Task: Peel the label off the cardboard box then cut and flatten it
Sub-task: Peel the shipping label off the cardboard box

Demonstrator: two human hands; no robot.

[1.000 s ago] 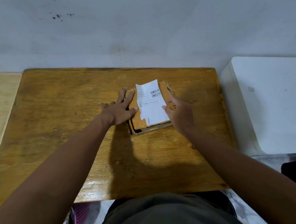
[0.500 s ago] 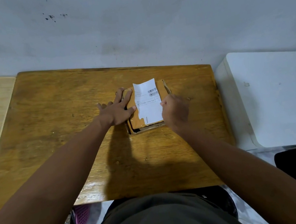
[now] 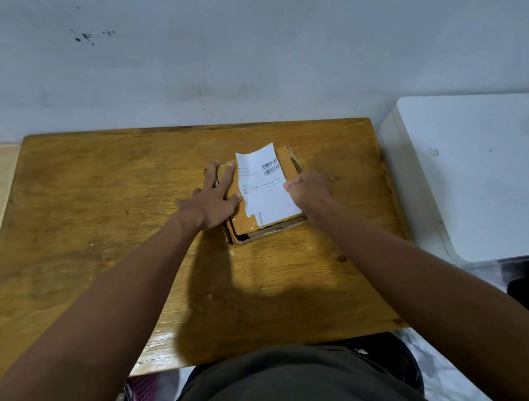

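Surface (image 3: 94, 227) of worn wood carries everything, and we keep the cardboard box (image 3: 240, 219) near its middle, a little toward the far edge, so both forearms can reach it without stretching. Bare wood lies open on every side, widest to our left and toward us, which we judge leaves plenty of room for cutting and flattening. A white cabinet (image 3: 494, 171) stands just beyond the right edge, so wide sweeps that way look tighter. The box lies low, its near edge gaping slightly. Our left hand (image 3: 213, 201) rests open, fingers spread flat across the box's left part, seemingly to pin it against the pull. The white label (image 3: 266, 186) covers most of the top. Our right hand (image 3: 309, 188) is closed at the label's right edge, apparently pinching it, though the grip itself is hidden.
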